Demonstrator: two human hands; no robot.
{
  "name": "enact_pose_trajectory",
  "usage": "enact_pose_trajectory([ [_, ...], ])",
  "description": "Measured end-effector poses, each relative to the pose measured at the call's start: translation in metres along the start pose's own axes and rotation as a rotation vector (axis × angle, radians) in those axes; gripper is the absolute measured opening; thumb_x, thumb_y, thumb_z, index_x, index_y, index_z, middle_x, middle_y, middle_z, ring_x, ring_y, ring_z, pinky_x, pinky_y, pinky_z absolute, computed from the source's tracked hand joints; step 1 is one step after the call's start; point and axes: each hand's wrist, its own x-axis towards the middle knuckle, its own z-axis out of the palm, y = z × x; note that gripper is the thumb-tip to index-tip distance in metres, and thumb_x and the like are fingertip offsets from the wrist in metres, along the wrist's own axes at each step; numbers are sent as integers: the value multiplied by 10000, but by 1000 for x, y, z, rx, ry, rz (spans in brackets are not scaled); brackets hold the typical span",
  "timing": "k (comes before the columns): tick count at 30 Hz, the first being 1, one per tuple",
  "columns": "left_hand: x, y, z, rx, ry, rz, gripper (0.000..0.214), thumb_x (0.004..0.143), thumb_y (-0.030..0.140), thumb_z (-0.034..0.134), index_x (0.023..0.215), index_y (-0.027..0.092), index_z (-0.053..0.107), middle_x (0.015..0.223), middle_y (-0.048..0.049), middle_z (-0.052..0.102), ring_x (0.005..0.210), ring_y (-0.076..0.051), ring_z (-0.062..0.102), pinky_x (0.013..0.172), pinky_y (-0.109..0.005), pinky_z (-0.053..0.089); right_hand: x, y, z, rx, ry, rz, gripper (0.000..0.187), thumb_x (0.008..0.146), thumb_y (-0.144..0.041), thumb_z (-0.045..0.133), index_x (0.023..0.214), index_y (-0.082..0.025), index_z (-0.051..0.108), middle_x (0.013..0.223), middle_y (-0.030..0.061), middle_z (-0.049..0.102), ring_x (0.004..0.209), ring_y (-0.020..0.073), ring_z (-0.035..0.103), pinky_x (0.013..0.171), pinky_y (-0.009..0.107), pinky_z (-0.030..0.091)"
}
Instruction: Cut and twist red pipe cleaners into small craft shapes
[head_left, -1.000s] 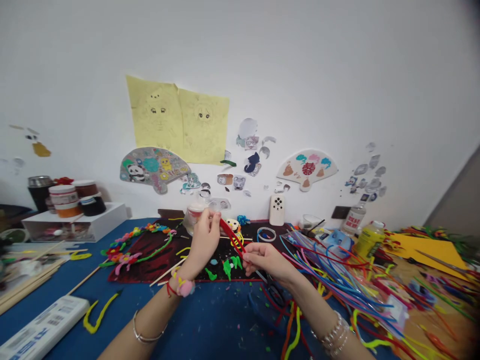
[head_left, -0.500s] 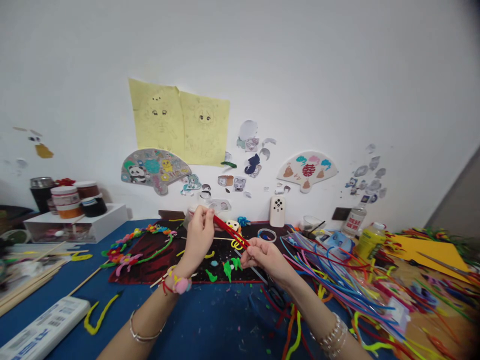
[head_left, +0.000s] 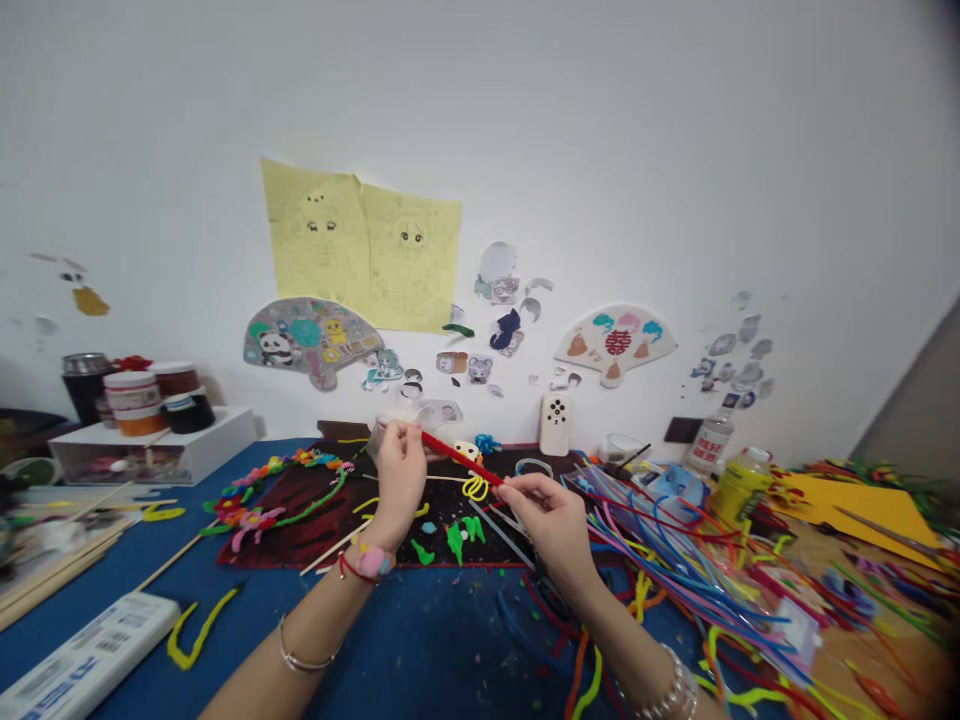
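Observation:
A red pipe cleaner (head_left: 461, 458) stretches between my two hands above the dark mat. My left hand (head_left: 401, 462) pinches its upper left end. At its lower right end, the fingers of my right hand (head_left: 541, 505) close on it. Beneath it lie green fuzzy pieces (head_left: 455, 540) and a small pale-blue piece (head_left: 428, 527) on the mat. Just behind the red strand are a white-and-orange figure (head_left: 469, 452) and a looped yellow pipe cleaner (head_left: 475, 487). Scissors (head_left: 551, 590) lie partly hidden under my right hand.
Loose pipe cleaners (head_left: 667, 550) in many colours spread over the right side. A flower-covered hoop (head_left: 247, 510) lies on the mat's left (head_left: 300, 535). A white box (head_left: 82, 655) sits at front left. Bottles (head_left: 739, 485) and a phone (head_left: 555, 425) stand at the back.
The red strands, seen apart half a second ago, now look like one band. My right hand has shifted slightly right and its wrist has turned. My left hand is nearly still.

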Motion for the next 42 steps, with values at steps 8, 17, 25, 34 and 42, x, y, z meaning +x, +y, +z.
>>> enact_pose_trajectory([
  [8, -4, 10, 10, -446, -187, -522, 72, 823, 137, 467, 756, 145, 494, 681, -42, 662, 649, -138, 664, 657, -258, 562, 15, -2, -12, 365, 59, 185, 227, 589, -294, 761, 734, -166, 643, 718, 20, 682, 739, 191, 665, 783, 330, 515],
  [17, 3, -1, -3, -238, -472, -344, 218, 784, 305, 586, 726, 165, 430, 647, -41, 664, 596, -180, 678, 540, -237, 549, 26, -8, -34, 398, 58, 207, 240, 572, -287, 777, 741, -159, 666, 716, 23, 691, 717, 181, 676, 764, 303, 522],
  [25, 14, -5, -25, 83, -990, -394, 247, 752, 354, 616, 711, 127, 528, 693, -103, 683, 590, -185, 672, 558, -275, 536, 42, -7, -69, 152, -22, 177, 228, 589, -293, 761, 743, -146, 681, 677, 44, 699, 665, 184, 668, 677, 281, 525],
  [34, -3, 25, -16, 326, -1267, -227, 163, 787, 318, 559, 751, 171, 619, 750, -91, 691, 679, -179, 667, 658, -297, 524, 48, 3, -73, 195, -67, 221, 215, 602, -286, 752, 747, -148, 675, 676, 31, 698, 628, 141, 655, 687, 256, 507],
  [42, -14, 54, -8, 545, -1360, -18, 223, 803, 363, 523, 730, 205, 664, 688, -75, 690, 651, -201, 659, 583, -274, 514, 48, 5, -71, 237, -104, 263, 202, 605, -269, 754, 745, -147, 673, 702, 25, 693, 632, 126, 651, 699, 250, 507],
])
